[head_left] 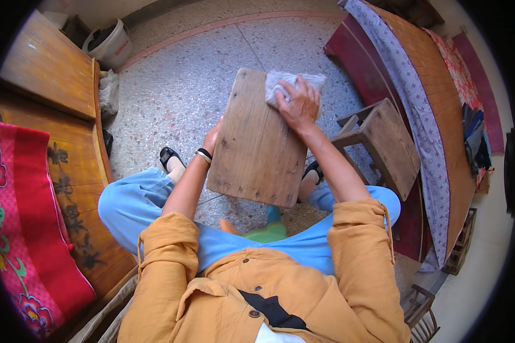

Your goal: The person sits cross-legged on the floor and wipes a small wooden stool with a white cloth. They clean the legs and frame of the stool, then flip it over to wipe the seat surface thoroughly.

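Note:
A worn rectangular wooden slab [254, 148], like a stool's seat, is in front of me between my knees. Whatever is under it is hidden. My left hand [213, 136] grips its left edge, with the fingers out of sight behind the wood. On the far right corner, my right hand [298, 103] presses a pale grey cloth [276, 86], fingers curled over it. Part of the cloth hangs past the slab's edge.
A wooden stool [386, 146] lies tipped at my right, by a bed with a patterned cover [423, 103]. Wooden furniture [51, 74] with a red floral cloth [34, 228] lines the left. A white bucket [110, 46] stands far left; something green [269, 233] is below me.

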Motion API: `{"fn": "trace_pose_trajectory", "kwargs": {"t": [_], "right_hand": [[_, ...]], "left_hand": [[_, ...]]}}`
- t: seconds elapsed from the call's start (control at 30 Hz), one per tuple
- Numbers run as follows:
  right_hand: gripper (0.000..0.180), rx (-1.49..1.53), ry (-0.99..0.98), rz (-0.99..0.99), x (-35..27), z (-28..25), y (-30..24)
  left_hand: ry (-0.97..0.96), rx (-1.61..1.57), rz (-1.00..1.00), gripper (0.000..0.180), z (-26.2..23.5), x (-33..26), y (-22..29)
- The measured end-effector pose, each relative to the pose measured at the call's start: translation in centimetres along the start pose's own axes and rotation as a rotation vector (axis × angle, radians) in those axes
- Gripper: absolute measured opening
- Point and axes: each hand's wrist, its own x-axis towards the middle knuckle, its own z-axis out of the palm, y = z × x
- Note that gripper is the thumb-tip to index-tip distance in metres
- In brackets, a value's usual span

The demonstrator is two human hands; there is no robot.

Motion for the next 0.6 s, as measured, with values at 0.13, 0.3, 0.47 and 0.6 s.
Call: {"fn": "trace_pose_trajectory", "kwargs": {"t": [0.13,0.3,0.47,0.6], "right_hand": [[0.033,0.227,-0.196,-0.433,-10.6,-4.8,-7.1],[0.032,0.343,-0.312,-0.57,-13.0,-6.9,-8.0],[0.032,0.243,-0.159,-0.384,-3.1,-0.3,-5.9],[0.037,0.075,-0.096,-0.11,3.9,2.8,-5.4]], "left_hand": [[-0.022,-0.1,0.027,0.062,-1.5,0.7,-2.8],[-0.063,-0.211,-0.052,0.056,-0.5,0.1,-1.6],[-0.069,-0.087,-0.011,0.062,-1.6,0.8,-2.4],[-0.06,-0.032,-0.006,0.064,-1.4,1.7,-2.8]]}}
